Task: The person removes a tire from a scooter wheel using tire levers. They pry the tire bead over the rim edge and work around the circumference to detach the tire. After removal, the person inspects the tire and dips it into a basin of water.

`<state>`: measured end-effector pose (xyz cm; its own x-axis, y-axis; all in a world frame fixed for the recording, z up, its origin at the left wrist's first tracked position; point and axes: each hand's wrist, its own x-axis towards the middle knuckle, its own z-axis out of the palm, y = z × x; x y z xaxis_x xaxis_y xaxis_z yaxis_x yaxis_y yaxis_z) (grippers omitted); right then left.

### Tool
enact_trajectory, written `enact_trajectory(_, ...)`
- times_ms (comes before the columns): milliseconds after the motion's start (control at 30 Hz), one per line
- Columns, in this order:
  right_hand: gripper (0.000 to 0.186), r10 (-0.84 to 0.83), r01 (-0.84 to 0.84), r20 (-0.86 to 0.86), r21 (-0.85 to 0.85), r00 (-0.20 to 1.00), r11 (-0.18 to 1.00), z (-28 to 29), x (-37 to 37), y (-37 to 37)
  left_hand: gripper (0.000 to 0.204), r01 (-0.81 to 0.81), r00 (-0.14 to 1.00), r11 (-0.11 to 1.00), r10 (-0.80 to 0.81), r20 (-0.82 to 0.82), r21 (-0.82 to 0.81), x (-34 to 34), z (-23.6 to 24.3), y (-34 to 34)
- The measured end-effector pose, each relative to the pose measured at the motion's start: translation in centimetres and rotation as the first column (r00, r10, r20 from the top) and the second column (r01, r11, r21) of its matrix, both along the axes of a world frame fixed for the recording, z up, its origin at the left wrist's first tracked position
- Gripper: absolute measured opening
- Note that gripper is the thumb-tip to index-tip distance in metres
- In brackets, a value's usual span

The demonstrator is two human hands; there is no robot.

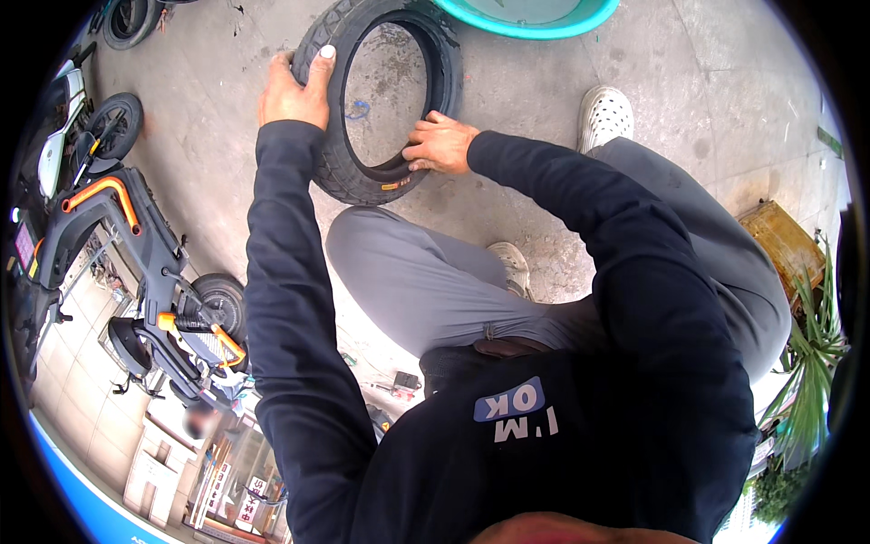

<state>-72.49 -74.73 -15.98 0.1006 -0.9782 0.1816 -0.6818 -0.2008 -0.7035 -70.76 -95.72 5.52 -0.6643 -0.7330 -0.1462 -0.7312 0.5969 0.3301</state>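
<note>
A black rubber tyre (362,188) stands tilted on the concrete in front of me, with no wheel rim in its opening. My left hand (297,93) is closed on its left side, the thumb lying on the sidewall and the other fingers around the tread, partly hidden. At the lower right of the opening, the curled fingers of my right hand (440,143) grip the inner edge of the same tyre. A coloured label sits on the sidewall close to that hand.
Just beyond the tyre is a turquoise basin (535,29). A grey and orange electric scooter (149,240) stands on the left, and another tyre (130,20) lies at the far left. My knees flank the work area; a rusty yellow box (787,245) and a spiky plant (807,381) are at right.
</note>
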Motion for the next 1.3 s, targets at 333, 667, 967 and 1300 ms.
enact_trajectory(333, 0.046, -0.299, 0.252, 0.856, 0.427, -0.422, 0.868, 11.4, -1.2, -9.3, 0.084, 0.010, 1.000, 1.000, -0.010, 0.002, -0.013, -0.6, -0.6, -0.6)
enact_trajectory(667, 0.036, -0.523, 0.490, 0.852, 0.469, -0.032, 0.735, 13.6, 3.2, -9.3, 0.082, -0.076, 0.997, 0.996, 0.078, 0.029, -0.042, -0.9, -2.2, -3.6)
enact_trajectory(967, 0.033, -0.503, 0.366, 0.864, 0.467, 0.004, 0.805, 13.6, 4.8, -7.4, 0.080, -0.118, 0.992, 0.992, 0.120, 0.027, -0.047, 0.2, -2.0, -3.8)
enact_trajectory(1300, 0.040, -0.542, 0.672, 0.806, 0.266, 0.239, 0.691, 12.5, 1.6, -9.7, 0.087, -0.106, 0.992, 0.994, 0.108, 0.064, -0.037, -0.9, -0.4, -1.1)
